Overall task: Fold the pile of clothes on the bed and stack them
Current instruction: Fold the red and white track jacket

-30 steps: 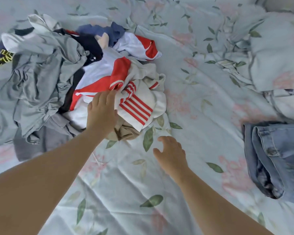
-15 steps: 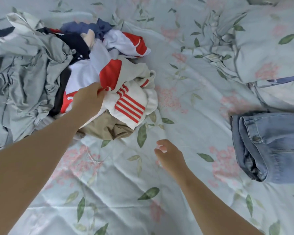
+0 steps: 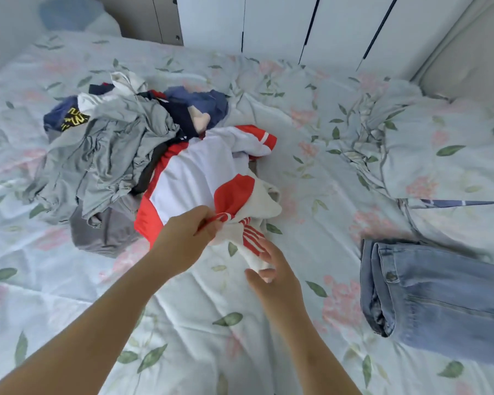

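Left hand (image 3: 187, 238): pinches the jersey (image 3: 194, 178) at its red edge, likely to draw it off the pile (image 3: 111, 155) lying just beyond and left of it.
Right hand (image 3: 277, 280): fingers curled on the jersey's striped white end, seemingly to spread it.
Jeans (image 3: 434, 292): folded, well right of the right hand, probably starting the stack.

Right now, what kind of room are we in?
Probably a bedroom: there's a flowery bed, a pile of clothes on it, and tall white wardrobe doors behind.
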